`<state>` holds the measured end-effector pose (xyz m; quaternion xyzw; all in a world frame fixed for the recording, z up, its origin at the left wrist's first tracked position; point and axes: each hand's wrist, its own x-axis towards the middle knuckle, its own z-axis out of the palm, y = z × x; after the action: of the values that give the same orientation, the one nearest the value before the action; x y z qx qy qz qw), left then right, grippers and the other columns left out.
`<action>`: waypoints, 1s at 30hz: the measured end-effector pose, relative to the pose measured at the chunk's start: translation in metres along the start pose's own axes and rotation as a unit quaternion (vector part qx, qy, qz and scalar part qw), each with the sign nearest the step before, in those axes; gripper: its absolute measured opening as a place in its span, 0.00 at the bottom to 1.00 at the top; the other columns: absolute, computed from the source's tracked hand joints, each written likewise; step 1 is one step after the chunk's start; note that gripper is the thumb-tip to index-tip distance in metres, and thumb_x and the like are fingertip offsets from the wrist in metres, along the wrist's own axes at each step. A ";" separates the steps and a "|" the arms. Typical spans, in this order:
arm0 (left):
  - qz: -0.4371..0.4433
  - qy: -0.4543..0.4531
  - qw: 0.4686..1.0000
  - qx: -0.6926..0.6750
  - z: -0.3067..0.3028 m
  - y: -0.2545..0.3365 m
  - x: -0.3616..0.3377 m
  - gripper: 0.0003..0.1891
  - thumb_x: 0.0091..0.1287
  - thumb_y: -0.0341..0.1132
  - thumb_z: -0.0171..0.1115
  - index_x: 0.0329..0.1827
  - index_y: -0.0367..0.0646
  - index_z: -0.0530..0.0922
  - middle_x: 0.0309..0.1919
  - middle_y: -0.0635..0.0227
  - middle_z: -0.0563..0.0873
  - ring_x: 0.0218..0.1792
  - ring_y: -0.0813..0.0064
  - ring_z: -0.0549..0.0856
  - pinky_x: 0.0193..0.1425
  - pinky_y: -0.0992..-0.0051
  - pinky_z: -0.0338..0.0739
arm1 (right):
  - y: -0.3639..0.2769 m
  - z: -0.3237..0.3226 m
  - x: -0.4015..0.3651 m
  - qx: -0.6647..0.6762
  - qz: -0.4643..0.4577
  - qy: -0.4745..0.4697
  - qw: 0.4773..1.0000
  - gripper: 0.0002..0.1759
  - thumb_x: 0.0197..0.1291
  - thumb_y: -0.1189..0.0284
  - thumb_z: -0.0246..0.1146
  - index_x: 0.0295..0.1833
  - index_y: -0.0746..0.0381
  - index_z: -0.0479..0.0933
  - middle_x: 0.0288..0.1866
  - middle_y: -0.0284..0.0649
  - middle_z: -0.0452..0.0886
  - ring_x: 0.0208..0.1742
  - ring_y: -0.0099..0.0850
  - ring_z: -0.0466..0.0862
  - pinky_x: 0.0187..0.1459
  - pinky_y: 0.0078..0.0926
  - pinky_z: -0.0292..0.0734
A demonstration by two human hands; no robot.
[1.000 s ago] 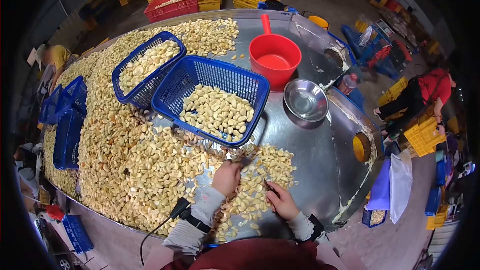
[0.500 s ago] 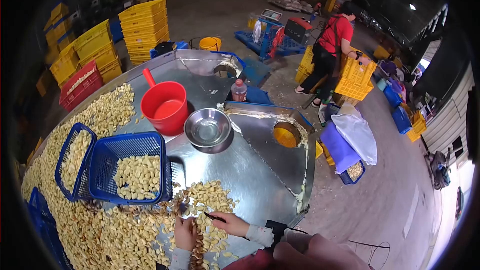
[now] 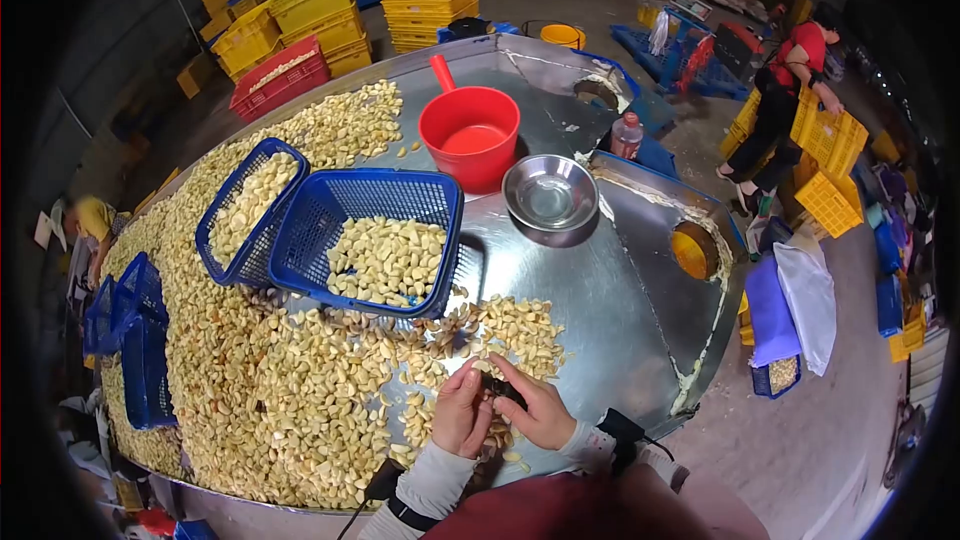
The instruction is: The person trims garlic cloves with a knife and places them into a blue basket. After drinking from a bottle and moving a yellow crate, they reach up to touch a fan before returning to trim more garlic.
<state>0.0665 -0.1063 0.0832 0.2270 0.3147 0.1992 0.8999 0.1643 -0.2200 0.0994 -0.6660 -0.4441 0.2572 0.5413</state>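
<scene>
Dark tool point(image 3: 505, 392) in curled right fingers point(image 3: 514, 373)

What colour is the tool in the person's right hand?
Black, or nearly so; the tool shows best in the head view, partly hidden by fingers.

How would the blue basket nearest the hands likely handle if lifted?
Probably stiff: the blue basket has straight mesh walls and a rim. Likely heavier toward its near right, where pale pieces are heaped. They look loose, so may slide if tilted.
</scene>
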 end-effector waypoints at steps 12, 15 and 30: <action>0.081 0.028 0.995 0.042 -0.007 -0.020 -0.004 0.10 0.73 0.36 0.55 0.52 0.43 0.76 0.33 0.71 0.82 0.34 0.80 0.79 0.38 0.79 0.76 | 0.022 0.014 -0.005 0.051 0.110 0.060 0.991 0.24 0.67 0.73 0.56 0.67 0.67 0.68 0.56 0.47 0.80 0.48 0.37 0.83 0.49 0.28 0.77; 0.070 -0.018 0.997 0.011 -0.007 -0.016 -0.004 0.11 0.72 0.36 0.56 0.53 0.43 0.76 0.37 0.69 0.83 0.37 0.76 0.80 0.42 0.75 0.77 | 0.027 0.000 -0.007 0.366 0.236 0.024 0.900 0.26 0.70 0.72 0.53 0.72 0.63 0.61 0.40 0.36 0.79 0.29 0.24 0.77 0.34 0.21 0.75; -0.109 -0.098 0.989 0.035 -0.022 -0.037 0.026 0.16 0.65 0.28 0.62 0.55 0.39 0.73 0.40 0.63 0.82 0.43 0.66 0.83 0.45 0.68 0.80 | 0.027 -0.022 -0.043 0.332 0.260 0.019 0.906 0.28 0.74 0.65 0.48 0.77 0.50 0.54 0.28 0.25 0.68 0.22 0.13 0.65 0.23 0.11 0.64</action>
<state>0.0787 -0.1176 0.0361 0.2410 0.2540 0.0661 0.9344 0.1707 -0.2693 0.0739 -0.5440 -0.1336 0.5093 0.6534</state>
